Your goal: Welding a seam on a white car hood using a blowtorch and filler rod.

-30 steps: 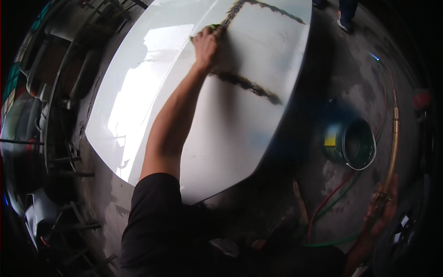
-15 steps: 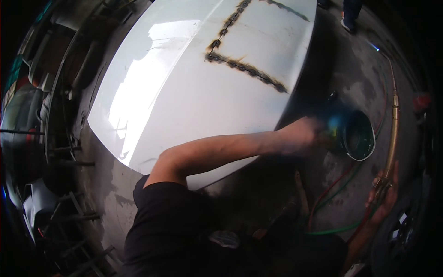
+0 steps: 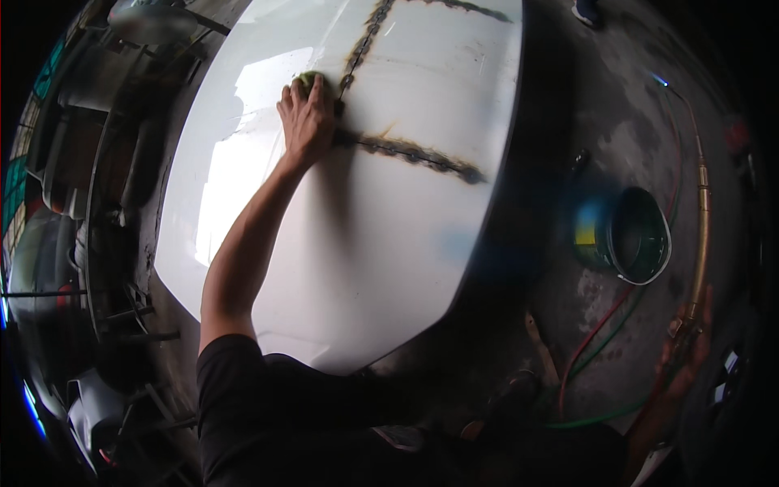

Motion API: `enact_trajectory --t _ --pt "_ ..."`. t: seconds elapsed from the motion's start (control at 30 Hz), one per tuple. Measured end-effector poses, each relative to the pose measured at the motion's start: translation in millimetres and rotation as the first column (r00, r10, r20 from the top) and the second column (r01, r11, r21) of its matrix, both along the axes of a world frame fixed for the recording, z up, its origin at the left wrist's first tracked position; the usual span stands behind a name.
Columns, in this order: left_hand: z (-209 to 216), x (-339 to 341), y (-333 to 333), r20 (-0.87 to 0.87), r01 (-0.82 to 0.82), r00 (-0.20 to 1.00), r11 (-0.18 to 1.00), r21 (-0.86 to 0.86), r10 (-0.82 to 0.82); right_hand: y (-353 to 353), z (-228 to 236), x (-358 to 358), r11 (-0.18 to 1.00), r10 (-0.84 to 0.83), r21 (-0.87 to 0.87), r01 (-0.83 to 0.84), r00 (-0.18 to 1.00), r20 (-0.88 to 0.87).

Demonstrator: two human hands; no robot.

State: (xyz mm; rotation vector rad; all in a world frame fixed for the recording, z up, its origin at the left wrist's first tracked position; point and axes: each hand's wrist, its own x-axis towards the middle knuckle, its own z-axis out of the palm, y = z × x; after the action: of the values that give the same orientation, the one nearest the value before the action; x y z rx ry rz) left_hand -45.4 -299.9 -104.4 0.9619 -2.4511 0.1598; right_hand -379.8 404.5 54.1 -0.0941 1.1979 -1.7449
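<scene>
My left hand (image 3: 306, 126) presses down on a white car hood (image 3: 381, 260), just left of the corner where two scorched seams meet. Under its fingers a yellowish-green wad (image 3: 308, 79) peeks out, perhaps a sponge or cloth; most of it is hidden. A dark, burnt weld seam (image 3: 418, 156) runs right from beside the hand, and another scorched seam (image 3: 365, 45) runs away from it. At the right, my right hand (image 3: 686, 345) grips the handle of a brass gas torch (image 3: 703, 219). A small blue flame (image 3: 661, 81) burns at its tip, pointing away from the hood.
A dark green bucket (image 3: 592, 235) lies between hood and torch, its mouth facing right. Red hose (image 3: 588, 337) and green hose (image 3: 604, 418) trail over the floor. Metal stands (image 3: 154, 333) line the left. Someone's shoe (image 3: 586, 12) shows at the far right.
My left hand has swung from beside the bucket up and left onto the hood, with the greenish wad under it. The right hand still holds the lit torch. The view has shifted slightly.
</scene>
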Motion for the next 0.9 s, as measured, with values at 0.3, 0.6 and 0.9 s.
enact_trajectory --t 0.3,0.6,0.9 --pt "-15.8 -206.3 67.2 0.123 0.586 0.8 0.808 0.05 -0.588 -50.9 -5.9 35.6 0.991 -0.132 -0.095 0.096 0.838 -0.53" --pt "13.0 -119.8 -49.9 0.018 0.298 0.954 0.952 0.071 -0.3 -10.5 -21.3 9.1 0.987 -0.125 -0.128 0.101 0.972 -0.201" --pt "23.0 -280.2 -109.3 0.213 0.706 0.707 0.693 -0.146 -0.675 -39.9 -44.9 22.1 0.819 -0.568 -0.119 0.562 0.763 -0.308"
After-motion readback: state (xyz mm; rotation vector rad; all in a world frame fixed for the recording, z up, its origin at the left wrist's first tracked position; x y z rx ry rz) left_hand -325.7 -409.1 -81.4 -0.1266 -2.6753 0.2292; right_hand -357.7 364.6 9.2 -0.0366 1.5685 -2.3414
